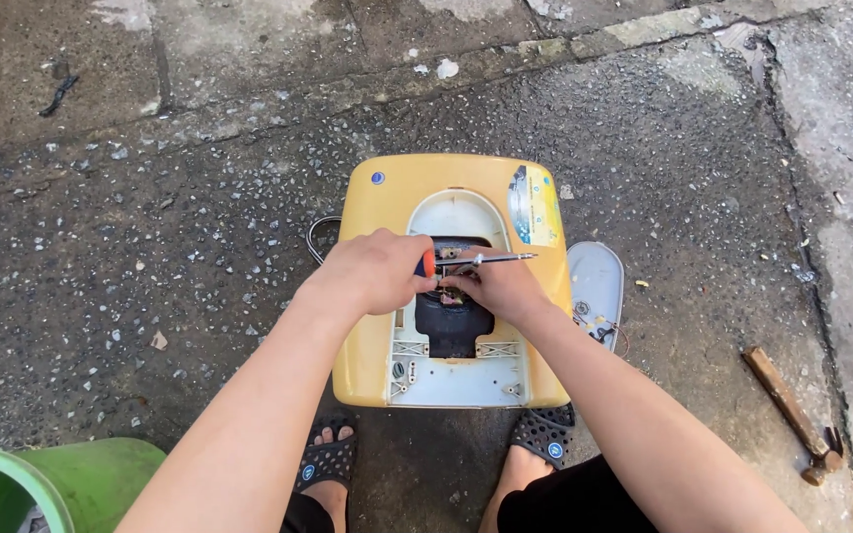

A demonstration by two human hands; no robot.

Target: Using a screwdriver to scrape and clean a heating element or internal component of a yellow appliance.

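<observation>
A yellow plastic appliance housing [377,207] lies on the concrete ground between my feet, with a white inner panel [458,380] and a black motor part [453,324] exposed in its open middle. My left hand [377,271] grips the red-and-black handle of a screwdriver [481,261] whose metal shaft points right across the opening. My right hand [501,286] rests on the black part under the shaft, fingers curled at small parts there.
A grey-white oval cover [596,281] with small screws and wires lies right of the housing. A hammer [790,407] with a wooden handle lies at the right. A green bucket [46,486] stands at the bottom left. My sandalled feet [328,459] are below.
</observation>
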